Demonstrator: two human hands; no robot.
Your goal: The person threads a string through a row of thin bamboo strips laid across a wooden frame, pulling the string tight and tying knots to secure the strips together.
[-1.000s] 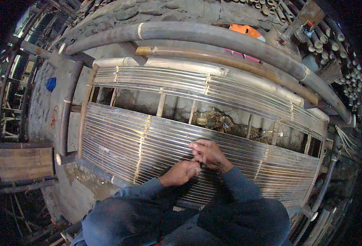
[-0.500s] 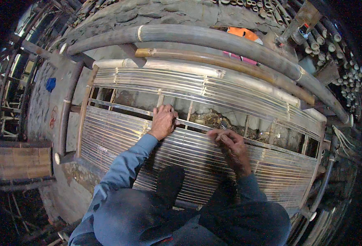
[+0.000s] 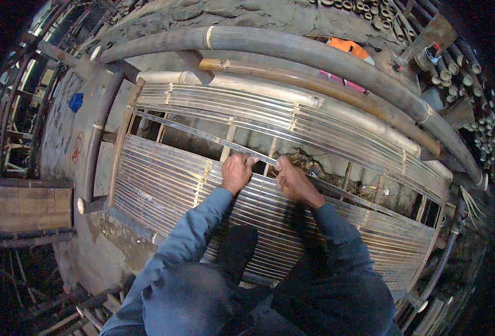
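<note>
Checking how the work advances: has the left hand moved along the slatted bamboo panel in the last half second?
Yes. The left hand has shifted rightward along the bamboo panel, closer to the right hand.

Bamboo workshop: slatted bamboo frame (image 3: 292, 129), stacked poles (image 3: 482, 95).

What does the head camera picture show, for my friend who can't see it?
Two bare hands, the left hand and right hand, press on a thin bamboo strip at the open gap in a slatted bamboo panel. Thick bamboo poles curve above it.
</note>
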